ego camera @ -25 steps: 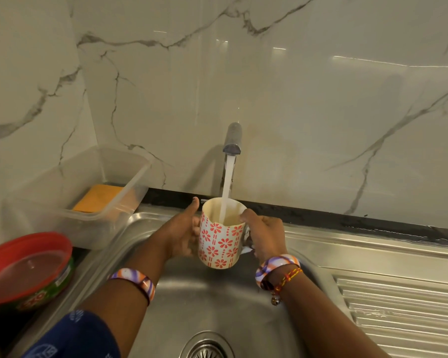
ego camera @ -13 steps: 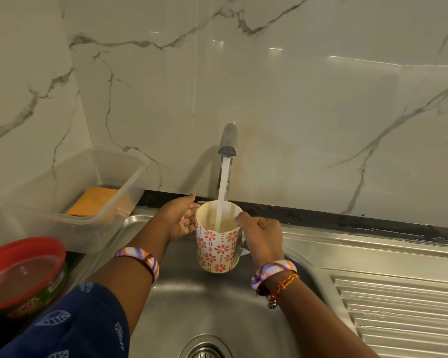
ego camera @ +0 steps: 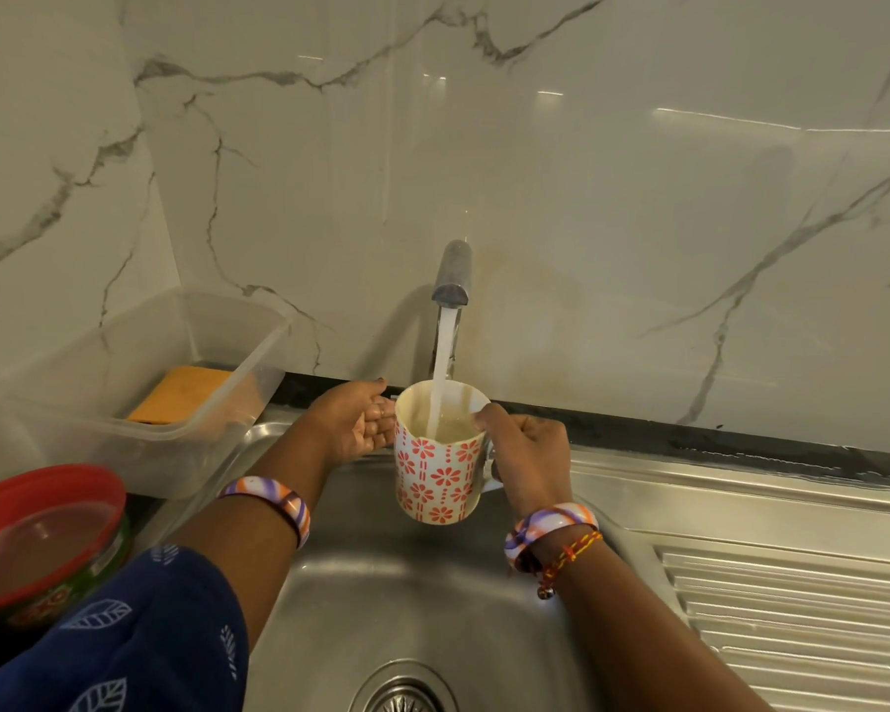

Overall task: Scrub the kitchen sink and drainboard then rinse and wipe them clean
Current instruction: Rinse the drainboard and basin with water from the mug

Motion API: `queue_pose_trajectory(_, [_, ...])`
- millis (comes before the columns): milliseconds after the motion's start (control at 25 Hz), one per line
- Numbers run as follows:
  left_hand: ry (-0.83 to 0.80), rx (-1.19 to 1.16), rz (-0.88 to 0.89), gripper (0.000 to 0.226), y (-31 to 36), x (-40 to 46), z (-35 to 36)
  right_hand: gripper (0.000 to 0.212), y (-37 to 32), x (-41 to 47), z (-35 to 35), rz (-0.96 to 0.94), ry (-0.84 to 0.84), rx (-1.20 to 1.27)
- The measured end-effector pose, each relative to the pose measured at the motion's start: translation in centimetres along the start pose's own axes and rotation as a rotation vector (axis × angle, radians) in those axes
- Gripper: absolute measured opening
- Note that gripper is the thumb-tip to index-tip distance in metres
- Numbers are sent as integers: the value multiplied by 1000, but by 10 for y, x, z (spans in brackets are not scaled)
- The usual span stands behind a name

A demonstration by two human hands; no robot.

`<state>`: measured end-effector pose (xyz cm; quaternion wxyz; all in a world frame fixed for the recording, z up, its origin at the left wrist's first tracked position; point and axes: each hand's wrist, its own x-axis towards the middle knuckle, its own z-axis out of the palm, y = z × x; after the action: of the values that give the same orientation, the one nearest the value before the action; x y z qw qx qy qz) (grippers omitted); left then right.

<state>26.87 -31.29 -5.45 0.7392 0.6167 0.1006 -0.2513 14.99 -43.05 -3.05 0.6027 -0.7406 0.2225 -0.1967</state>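
Under the tap (ego camera: pixel 452 272), over the sink (ego camera: pixel 381 598), a floral mug (ego camera: pixel 435 470) is held upright by the right hand (ego camera: pixel 527 457) at its handle; left hand (ego camera: pixel 353 426), fingers relaxed, touches its left side. Drainboard (ego camera: pixel 792 619) lies right of the tap.

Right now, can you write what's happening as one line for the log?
step: filling mug under running tap | right hand: grips handle | left hand: open beside mug | place: over sink

Clear tub (ego camera: pixel 227 403) holding orange sponge (ego camera: pixel 183 394); red-lidded jar (ego camera: pixel 47 542).
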Motion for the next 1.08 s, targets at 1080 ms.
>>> queue_pose_trajectory(1080, [-106, -58, -79, 40, -11, 10, -11, 43, 119, -17, 18, 116, -40, 56])
